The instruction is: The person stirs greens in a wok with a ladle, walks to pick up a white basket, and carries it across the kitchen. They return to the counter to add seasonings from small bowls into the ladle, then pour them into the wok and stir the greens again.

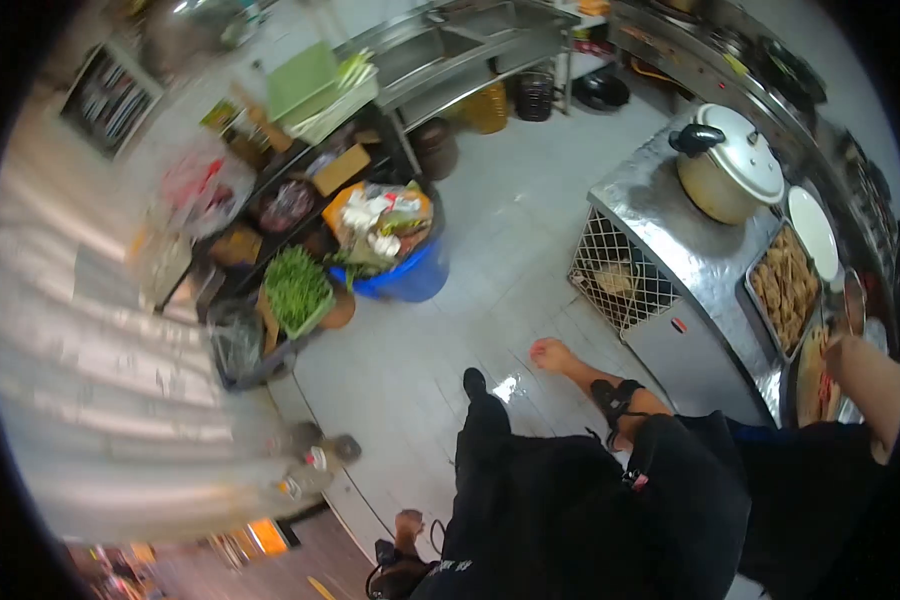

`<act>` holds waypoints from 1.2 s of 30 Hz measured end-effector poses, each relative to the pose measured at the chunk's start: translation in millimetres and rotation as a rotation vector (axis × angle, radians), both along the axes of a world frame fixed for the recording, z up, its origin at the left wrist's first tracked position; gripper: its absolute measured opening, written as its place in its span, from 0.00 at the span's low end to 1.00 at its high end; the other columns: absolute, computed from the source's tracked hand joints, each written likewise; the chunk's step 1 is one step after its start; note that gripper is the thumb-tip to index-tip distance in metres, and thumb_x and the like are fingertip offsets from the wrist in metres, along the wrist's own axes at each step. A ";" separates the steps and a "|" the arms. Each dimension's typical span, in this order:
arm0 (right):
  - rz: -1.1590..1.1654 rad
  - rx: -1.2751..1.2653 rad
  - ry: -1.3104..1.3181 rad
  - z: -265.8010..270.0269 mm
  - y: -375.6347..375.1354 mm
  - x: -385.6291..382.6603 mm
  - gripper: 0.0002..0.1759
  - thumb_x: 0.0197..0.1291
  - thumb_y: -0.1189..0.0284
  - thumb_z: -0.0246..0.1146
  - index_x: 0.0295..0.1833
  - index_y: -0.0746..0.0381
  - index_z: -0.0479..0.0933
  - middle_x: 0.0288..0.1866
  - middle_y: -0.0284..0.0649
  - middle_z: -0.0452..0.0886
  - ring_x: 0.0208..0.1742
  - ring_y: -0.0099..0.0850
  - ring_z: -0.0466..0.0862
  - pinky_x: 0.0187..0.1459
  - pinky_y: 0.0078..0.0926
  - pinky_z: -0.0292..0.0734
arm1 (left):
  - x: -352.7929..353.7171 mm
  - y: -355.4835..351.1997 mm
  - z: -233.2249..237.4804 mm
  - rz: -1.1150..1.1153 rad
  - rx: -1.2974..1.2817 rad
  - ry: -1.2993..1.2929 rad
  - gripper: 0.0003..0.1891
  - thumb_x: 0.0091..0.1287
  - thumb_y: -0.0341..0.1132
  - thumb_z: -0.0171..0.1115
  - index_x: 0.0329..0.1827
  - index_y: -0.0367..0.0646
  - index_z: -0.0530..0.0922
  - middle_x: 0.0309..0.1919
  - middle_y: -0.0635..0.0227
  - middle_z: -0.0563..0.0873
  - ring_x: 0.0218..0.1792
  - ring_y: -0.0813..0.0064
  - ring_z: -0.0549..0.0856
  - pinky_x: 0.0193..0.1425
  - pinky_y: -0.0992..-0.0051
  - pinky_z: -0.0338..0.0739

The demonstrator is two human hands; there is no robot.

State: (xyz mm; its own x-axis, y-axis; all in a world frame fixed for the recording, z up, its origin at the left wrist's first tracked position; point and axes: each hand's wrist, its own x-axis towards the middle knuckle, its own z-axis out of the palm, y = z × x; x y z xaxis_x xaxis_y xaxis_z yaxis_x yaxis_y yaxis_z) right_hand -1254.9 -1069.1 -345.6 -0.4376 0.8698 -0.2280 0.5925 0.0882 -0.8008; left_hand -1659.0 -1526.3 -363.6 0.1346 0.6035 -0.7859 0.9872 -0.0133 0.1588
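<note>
The right hand (550, 353) hangs over the floor (510, 260) near the desk (652, 200); the left hand (408, 522) shows small, low down. Blur hides whether either is open or closed.

Black clothing (580, 520), small white lettering (452, 567), black strapped bands (615, 397) around both wrists, dark shoe (475, 382)

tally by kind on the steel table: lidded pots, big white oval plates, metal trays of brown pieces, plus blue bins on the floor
Lidded pot: 1
Big white oval plate: 1
Metal tray of brown pieces: 1
Blue bin: 1
Total: 4
</note>
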 end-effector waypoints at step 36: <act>-1.247 -0.396 0.404 75.7 690.0 214.9 0.12 0.57 0.66 0.62 0.40 0.63 0.80 0.30 0.36 0.82 0.29 0.24 0.82 0.31 0.23 0.78 | 184.0 1312.2 -2.8 0.161 -0.183 -0.342 0.08 0.61 0.35 0.55 0.32 0.41 0.80 0.22 0.65 0.82 0.22 0.72 0.81 0.25 0.72 0.76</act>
